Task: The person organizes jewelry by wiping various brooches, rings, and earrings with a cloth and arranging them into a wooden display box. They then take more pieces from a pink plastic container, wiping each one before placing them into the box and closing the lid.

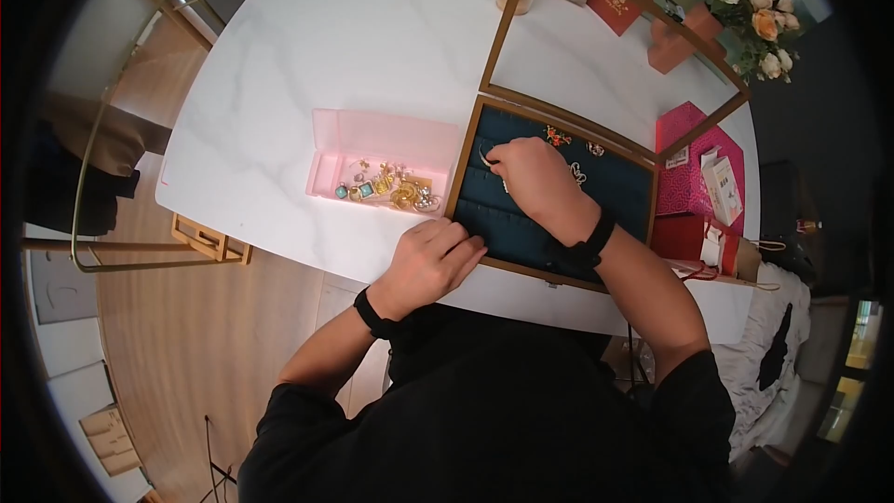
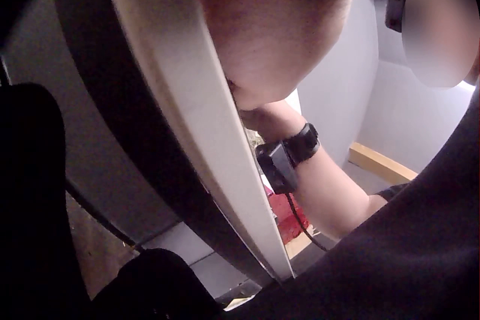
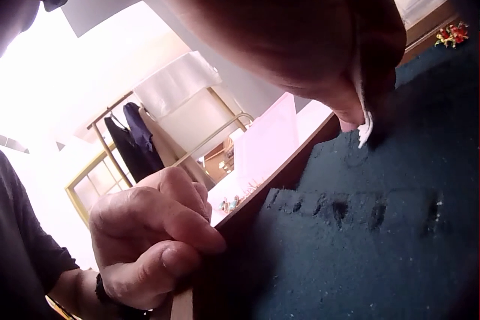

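A wooden-framed jewelry box (image 1: 535, 269) lies open on the table, lined in dark teal with slotted rows. Over its left part, my right hand (image 1: 548, 183) pinches a thin, curved, silvery-white piece of jewelry (image 3: 365, 129), its end close over the lining. Most of that piece is hidden by the fingers. At the box's front left corner, my left hand (image 1: 430, 263) holds the wooden frame between thumb and bent fingers (image 3: 201, 231). A red-orange jewelry piece (image 1: 557, 136) and other small ornaments (image 1: 577, 172) lie on the lining.
Left of the box stands an open pink case (image 1: 326, 173) with gold and turquoise jewelry. The box's glass lid (image 1: 615, 61) is raised behind. Pink and red packaging (image 1: 684, 163) lies right, below a flower pot (image 1: 684, 40). A clothes rack (image 1: 88, 177) stands beyond the table's left edge.
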A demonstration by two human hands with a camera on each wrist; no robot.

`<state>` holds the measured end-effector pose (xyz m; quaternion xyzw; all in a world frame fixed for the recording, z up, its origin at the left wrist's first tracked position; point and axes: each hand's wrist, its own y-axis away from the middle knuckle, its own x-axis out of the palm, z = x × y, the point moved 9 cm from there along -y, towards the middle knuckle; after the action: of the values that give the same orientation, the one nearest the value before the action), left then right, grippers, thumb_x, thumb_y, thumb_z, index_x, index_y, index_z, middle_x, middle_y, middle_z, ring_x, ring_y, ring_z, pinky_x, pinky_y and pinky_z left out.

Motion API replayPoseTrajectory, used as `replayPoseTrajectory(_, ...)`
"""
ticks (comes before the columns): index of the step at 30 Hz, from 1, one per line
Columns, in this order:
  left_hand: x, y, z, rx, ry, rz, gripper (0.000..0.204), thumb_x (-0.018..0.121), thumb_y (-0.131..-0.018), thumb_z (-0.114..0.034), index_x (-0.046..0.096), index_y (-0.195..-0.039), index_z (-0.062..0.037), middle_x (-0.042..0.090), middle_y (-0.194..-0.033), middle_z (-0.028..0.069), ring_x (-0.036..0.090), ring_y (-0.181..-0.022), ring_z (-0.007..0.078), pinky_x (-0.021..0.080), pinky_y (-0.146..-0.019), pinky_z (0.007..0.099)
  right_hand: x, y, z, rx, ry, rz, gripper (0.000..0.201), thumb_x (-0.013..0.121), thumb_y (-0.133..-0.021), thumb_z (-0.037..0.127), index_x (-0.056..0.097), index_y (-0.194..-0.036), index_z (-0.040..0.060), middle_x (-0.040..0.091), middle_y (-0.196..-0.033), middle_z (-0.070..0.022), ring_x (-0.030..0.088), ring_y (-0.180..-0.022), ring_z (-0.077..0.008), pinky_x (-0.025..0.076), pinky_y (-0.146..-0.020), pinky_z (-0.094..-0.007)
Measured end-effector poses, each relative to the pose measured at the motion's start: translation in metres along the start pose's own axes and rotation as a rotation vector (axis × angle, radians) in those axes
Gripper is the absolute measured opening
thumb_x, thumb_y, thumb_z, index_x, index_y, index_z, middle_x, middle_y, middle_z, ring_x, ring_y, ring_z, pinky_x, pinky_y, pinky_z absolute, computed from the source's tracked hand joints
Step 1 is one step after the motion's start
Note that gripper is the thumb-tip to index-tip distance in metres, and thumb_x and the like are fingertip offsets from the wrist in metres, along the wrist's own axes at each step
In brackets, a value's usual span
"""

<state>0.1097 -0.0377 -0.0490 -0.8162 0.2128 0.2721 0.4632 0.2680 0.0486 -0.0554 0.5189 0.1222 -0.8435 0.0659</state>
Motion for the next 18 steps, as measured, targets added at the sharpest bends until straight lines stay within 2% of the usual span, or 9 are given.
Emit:
replayPoseTrajectory(4, -0.002, -0.002, -0.001, -0.013, -0.001, 0.014, 0.017, 0.087, -0.082, -0.004, 0.076, -0.095, -0.0035, 0.062, -0.082, 0.0065, 0.065, -0.071, 0.025, 0.054, -0.062, 0.0376, -0.013, 0.008, 0.004, 0.021, -0.001, -0.054, 0.01, 0.071, -0.095, 0.008, 0.075, -0.089, 0.002, 0.072, -0.084, -0.0223, 0.073, -0.084, -0.0425, 0.058, -0.075, -0.0519)
replayPoseTrajectory(6, -0.001, -0.002, -0.002, -0.008, -0.006, 0.021, 0.017, 0.087, -0.082, -0.004, 0.076, -0.095, -0.0033, 0.062, -0.083, 0.0065, 0.065, -0.071, 0.0251, 0.054, -0.062, 0.0376, -0.011, 0.009, 0.002, 0.065, -0.022, 0.018, 0.009, 0.071, -0.096, 0.01, 0.075, -0.092, 0.0024, 0.072, -0.088, -0.0219, 0.073, -0.086, -0.042, 0.059, -0.076, -0.0515)
replayPoseTrajectory(10, -0.001, -0.004, -0.003, -0.004, -0.018, 0.033, 0.017, 0.087, -0.082, -0.004, 0.076, -0.095, -0.0032, 0.062, -0.083, 0.0066, 0.065, -0.071, 0.0251, 0.054, -0.062, 0.0377, -0.006, 0.01, 0.0, 0.048, 0.022, 0.009, 0.011, 0.07, -0.096, 0.01, 0.075, -0.092, 0.0015, 0.071, -0.086, -0.0215, 0.073, -0.085, -0.0417, 0.059, -0.077, -0.0512)
replayPoseTrajectory(12, -0.001, -0.005, -0.004, 0.0, -0.018, 0.029, 0.017, 0.086, -0.082, -0.004, 0.076, -0.095, -0.003, 0.062, -0.082, 0.0067, 0.065, -0.07, 0.0254, 0.053, -0.061, 0.0376, -0.001, 0.009, -0.002, 0.054, 0.095, 0.043, 0.01, 0.075, -0.097, 0.012, 0.08, -0.101, 0.0034, 0.071, -0.087, -0.018, 0.072, -0.087, -0.0376, 0.057, -0.078, -0.0482)
replayPoseTrajectory(15, -0.001, -0.004, -0.004, -0.004, -0.031, 0.064, 0.017, 0.087, -0.082, -0.005, 0.076, -0.095, -0.0029, 0.062, -0.083, 0.0071, 0.065, -0.071, 0.026, 0.055, -0.063, 0.0379, -0.006, 0.01, 0.0, 0.056, 0.118, 0.067, 0.011, 0.075, -0.096, 0.012, 0.08, -0.103, 0.0044, 0.071, -0.088, -0.0173, 0.071, -0.088, -0.0379, 0.057, -0.078, -0.0482)
replayPoseTrajectory(16, -0.003, -0.004, -0.003, -0.009, -0.049, 0.068, 0.017, 0.087, -0.082, -0.005, 0.076, -0.095, -0.0029, 0.062, -0.083, 0.0071, 0.065, -0.071, 0.026, 0.055, -0.063, 0.0379, -0.01, 0.01, 0.004, 0.042, 0.106, 0.064, 0.011, 0.075, -0.096, 0.012, 0.08, -0.103, 0.0044, 0.071, -0.088, -0.0173, 0.071, -0.088, -0.0379, 0.057, -0.078, -0.0482)
replayPoseTrajectory(18, -0.009, -0.005, -0.003, -0.013, 0.021, 0.048, 0.017, 0.087, -0.083, -0.005, 0.076, -0.095, -0.0026, 0.064, -0.084, 0.0081, 0.067, -0.073, 0.0268, 0.056, -0.065, 0.0385, -0.031, 0.019, 0.017, -0.029, 0.049, -0.052, 0.009, 0.069, -0.096, 0.009, 0.076, -0.096, 0.0027, 0.068, -0.085, -0.0179, 0.072, -0.086, -0.0404, 0.058, -0.076, -0.05)
